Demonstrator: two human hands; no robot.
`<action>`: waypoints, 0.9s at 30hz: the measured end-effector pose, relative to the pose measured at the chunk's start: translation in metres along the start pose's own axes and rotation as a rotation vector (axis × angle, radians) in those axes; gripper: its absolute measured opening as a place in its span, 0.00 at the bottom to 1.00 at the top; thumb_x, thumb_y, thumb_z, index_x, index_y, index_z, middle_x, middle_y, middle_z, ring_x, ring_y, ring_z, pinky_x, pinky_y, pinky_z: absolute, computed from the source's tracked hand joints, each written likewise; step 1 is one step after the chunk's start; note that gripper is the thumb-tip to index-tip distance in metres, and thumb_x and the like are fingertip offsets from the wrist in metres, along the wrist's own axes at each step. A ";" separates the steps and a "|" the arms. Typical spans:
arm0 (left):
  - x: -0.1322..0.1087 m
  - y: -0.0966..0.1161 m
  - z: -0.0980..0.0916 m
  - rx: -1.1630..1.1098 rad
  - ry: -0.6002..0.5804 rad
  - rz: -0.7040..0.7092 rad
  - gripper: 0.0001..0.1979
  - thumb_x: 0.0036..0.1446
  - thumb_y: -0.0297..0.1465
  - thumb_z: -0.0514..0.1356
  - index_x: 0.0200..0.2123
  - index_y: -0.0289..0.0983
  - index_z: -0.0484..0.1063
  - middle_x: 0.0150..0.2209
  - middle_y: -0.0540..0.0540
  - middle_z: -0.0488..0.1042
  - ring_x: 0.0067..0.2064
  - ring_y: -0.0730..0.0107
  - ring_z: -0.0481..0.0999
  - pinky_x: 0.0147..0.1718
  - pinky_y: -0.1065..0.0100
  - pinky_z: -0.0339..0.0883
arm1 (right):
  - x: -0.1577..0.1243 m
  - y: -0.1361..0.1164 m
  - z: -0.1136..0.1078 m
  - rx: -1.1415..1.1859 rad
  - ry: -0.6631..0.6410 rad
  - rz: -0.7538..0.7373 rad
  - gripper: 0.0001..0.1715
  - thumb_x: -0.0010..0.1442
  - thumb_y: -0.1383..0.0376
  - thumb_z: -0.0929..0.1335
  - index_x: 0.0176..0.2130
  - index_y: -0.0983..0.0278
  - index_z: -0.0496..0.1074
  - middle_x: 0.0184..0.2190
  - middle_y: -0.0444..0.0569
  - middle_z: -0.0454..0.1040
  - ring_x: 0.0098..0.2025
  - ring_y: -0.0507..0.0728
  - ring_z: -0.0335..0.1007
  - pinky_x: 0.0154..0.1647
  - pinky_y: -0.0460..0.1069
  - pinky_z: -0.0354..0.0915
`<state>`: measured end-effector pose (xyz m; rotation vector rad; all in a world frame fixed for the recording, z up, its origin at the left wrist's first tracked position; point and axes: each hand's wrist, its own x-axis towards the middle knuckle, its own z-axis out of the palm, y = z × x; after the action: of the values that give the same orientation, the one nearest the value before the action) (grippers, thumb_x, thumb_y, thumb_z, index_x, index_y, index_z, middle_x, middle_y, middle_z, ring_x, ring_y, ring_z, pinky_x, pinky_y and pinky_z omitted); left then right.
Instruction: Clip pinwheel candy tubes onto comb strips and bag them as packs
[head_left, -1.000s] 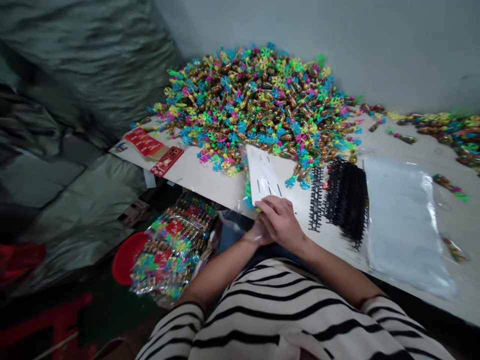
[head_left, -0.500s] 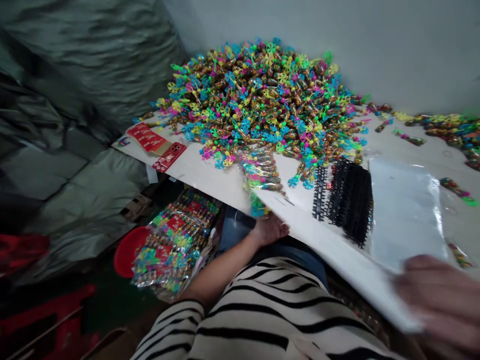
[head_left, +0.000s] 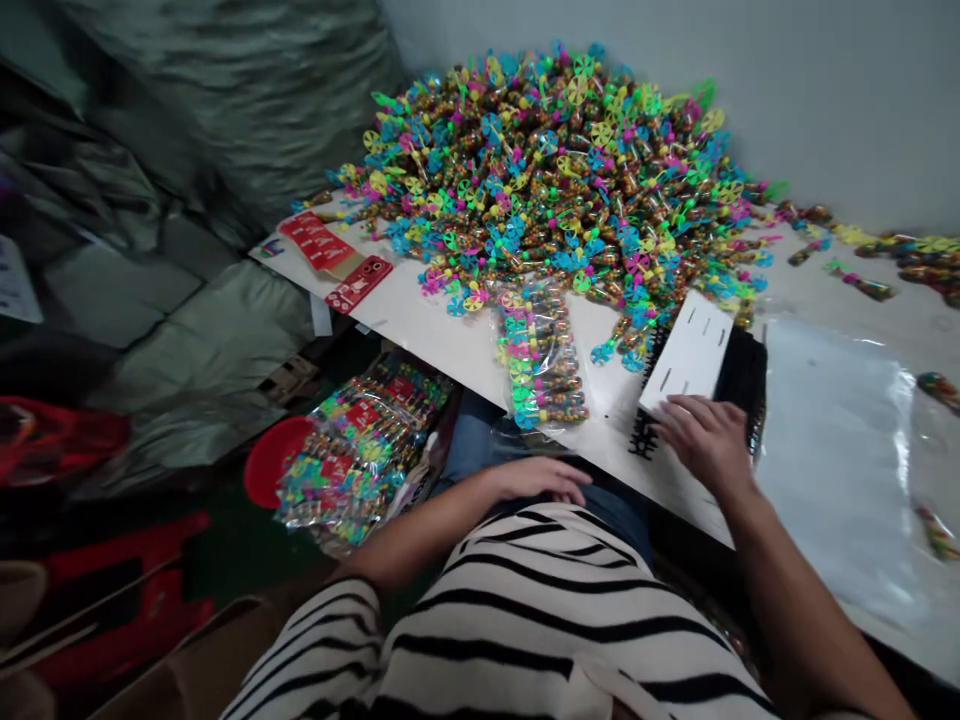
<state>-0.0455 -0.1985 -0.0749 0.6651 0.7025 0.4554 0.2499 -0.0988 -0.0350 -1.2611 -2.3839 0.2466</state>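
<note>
My right hand [head_left: 709,445] has its fingers at the lower end of a white slotted board [head_left: 690,350], gripping its edge. That board rests tilted over a stack of black toothed plastic strips [head_left: 742,375]. Left of it, a clear plastic bag [head_left: 544,355] filled with a row of small toy bottles with coloured fan tops lies flat at the table edge. Below the bag, my left hand [head_left: 544,478] hovers over my lap, fingers stretched out and holding nothing.
A big heap of the same toy bottles [head_left: 555,190] covers the back of the table. Clear flat bags [head_left: 832,450] lie at right, red printed cards [head_left: 360,285] at left. Filled packs [head_left: 360,450] are piled below the table beside a red basin [head_left: 274,460].
The white board has moved from between the bag and my right hand onto the black strips. My left hand has left the bag's lower end and opened; the bag now lies flat.
</note>
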 end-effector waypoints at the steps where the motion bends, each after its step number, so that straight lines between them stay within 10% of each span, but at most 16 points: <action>1: -0.019 0.005 0.002 0.137 0.001 0.045 0.17 0.48 0.36 0.67 0.43 0.40 0.78 0.40 0.43 0.80 0.39 0.65 0.77 0.41 0.67 0.66 | 0.000 -0.002 0.010 -0.001 0.032 0.017 0.14 0.62 0.56 0.67 0.45 0.60 0.73 0.45 0.55 0.76 0.49 0.62 0.71 0.54 0.61 0.62; 3: -0.051 0.017 0.003 0.296 0.091 0.128 0.18 0.53 0.39 0.64 0.45 0.39 0.78 0.42 0.41 0.79 0.43 0.60 0.77 0.44 0.63 0.67 | 0.000 -0.013 0.033 0.080 0.049 0.079 0.19 0.63 0.55 0.65 0.49 0.61 0.71 0.44 0.56 0.76 0.46 0.62 0.72 0.50 0.59 0.65; 5: -0.063 0.027 -0.001 0.487 0.468 0.300 0.19 0.56 0.41 0.61 0.49 0.39 0.76 0.43 0.39 0.78 0.45 0.57 0.75 0.48 0.59 0.66 | 0.003 -0.030 0.056 0.214 -0.039 0.152 0.31 0.61 0.52 0.66 0.58 0.64 0.63 0.45 0.56 0.76 0.42 0.61 0.73 0.43 0.55 0.68; 9: -0.024 0.030 -0.017 1.049 1.022 0.450 0.32 0.46 0.38 0.69 0.56 0.41 0.70 0.59 0.37 0.66 0.62 0.44 0.58 0.62 0.46 0.46 | 0.016 -0.063 0.092 0.224 -0.240 0.267 0.41 0.59 0.57 0.65 0.66 0.69 0.50 0.36 0.54 0.78 0.32 0.59 0.73 0.30 0.51 0.65; 13: 0.026 0.027 -0.038 1.322 1.041 0.389 0.27 0.51 0.32 0.66 0.56 0.45 0.69 0.62 0.38 0.62 0.63 0.44 0.56 0.62 0.46 0.43 | 0.015 -0.071 0.097 0.222 -0.274 0.276 0.34 0.59 0.62 0.61 0.63 0.67 0.56 0.26 0.46 0.75 0.27 0.58 0.70 0.28 0.49 0.61; 18: 0.029 0.020 -0.055 1.281 1.183 0.449 0.29 0.52 0.38 0.66 0.58 0.42 0.67 0.62 0.36 0.60 0.63 0.43 0.57 0.60 0.47 0.48 | -0.007 -0.059 0.082 0.264 -0.289 0.364 0.36 0.58 0.61 0.62 0.64 0.69 0.54 0.28 0.47 0.75 0.30 0.58 0.71 0.33 0.50 0.63; 22: 0.006 -0.004 -0.060 0.889 1.273 0.472 0.30 0.51 0.36 0.66 0.57 0.35 0.65 0.52 0.35 0.70 0.50 0.56 0.72 0.49 0.57 0.64 | -0.024 -0.051 0.070 0.195 -0.370 0.360 0.30 0.59 0.62 0.64 0.60 0.63 0.62 0.31 0.47 0.76 0.31 0.57 0.71 0.34 0.50 0.65; 27: -0.016 -0.028 -0.053 0.148 1.009 0.307 0.22 0.48 0.40 0.65 0.44 0.33 0.68 0.21 0.54 0.69 0.20 0.78 0.65 0.21 0.75 0.58 | -0.012 -0.062 0.070 0.077 -0.029 0.115 0.26 0.62 0.59 0.64 0.57 0.64 0.65 0.50 0.59 0.69 0.50 0.62 0.66 0.51 0.56 0.63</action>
<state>-0.0899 -0.2064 -0.1173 0.6654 1.6053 1.0560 0.1784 -0.1409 -0.0792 -1.3691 -2.3051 0.3902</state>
